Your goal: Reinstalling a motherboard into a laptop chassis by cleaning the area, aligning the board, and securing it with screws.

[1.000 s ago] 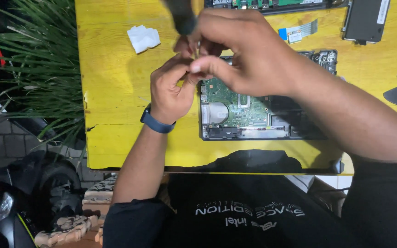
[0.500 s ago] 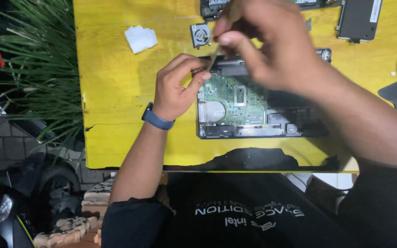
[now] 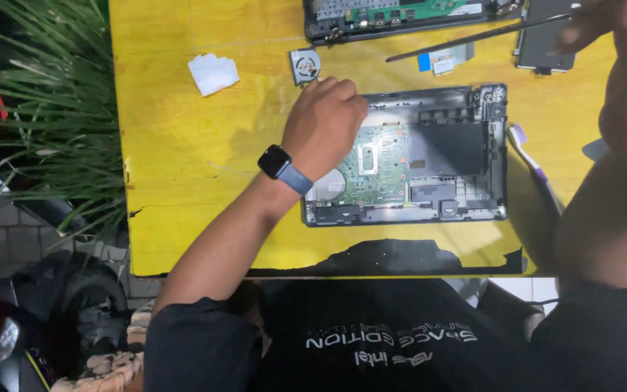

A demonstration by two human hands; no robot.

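Left hand [image 3: 324, 127]: curled, knuckles up, resting on the far-left corner of the opened laptop base [image 3: 429, 156]; what its fingertips gripped could not be told.
Cooling fan [image 3: 305, 65]: lay on the yellow table [image 3: 183, 160], just beyond those fingers.
Right hand [image 3: 618, 22]: far right, pinching a thin dark tool [image 3: 473, 36].

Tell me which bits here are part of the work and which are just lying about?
In use: opened laptop base under the left hand; thin tool in the right hand; small fan beside the left hand.

Lying about: white scrap, ribbon cable, second board, plant.
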